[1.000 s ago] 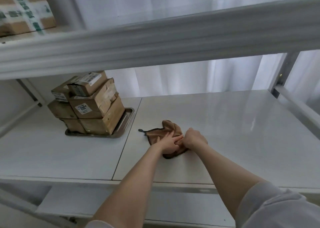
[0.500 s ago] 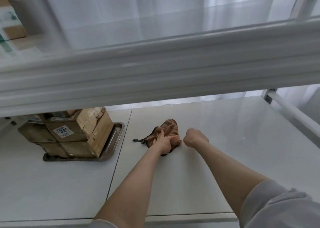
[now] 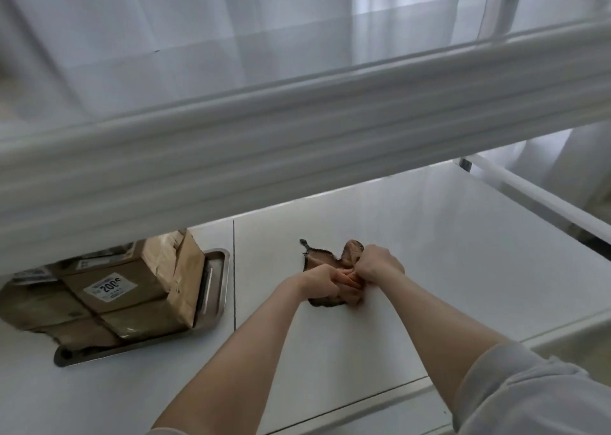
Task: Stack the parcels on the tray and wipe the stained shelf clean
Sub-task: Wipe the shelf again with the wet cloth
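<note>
Both hands meet on the brown cloth (image 3: 320,258), which lies crumpled on the white shelf (image 3: 446,236). The left hand (image 3: 322,281) has its fingers curled into the near part of the cloth. The right hand (image 3: 378,264) is closed round a bunched fold just beside them, so the two hands touch. A flat corner of the cloth sticks out beyond the left hand, and a dark-edged bit shows under both wrists.

Well to the left of the left hand, past a seam in the shelf, the parcels (image 3: 132,286) stand stacked on the metal tray (image 3: 216,286). They are brown cartons, and one bears a white label. Their tops are hidden by the front rail of the upper shelf (image 3: 297,143), which crosses the view above the hands. A grey sleeve (image 3: 529,395) covers the right upper arm, and both forearms are bare. White curtain (image 3: 198,21) hangs beyond the hands.
</note>
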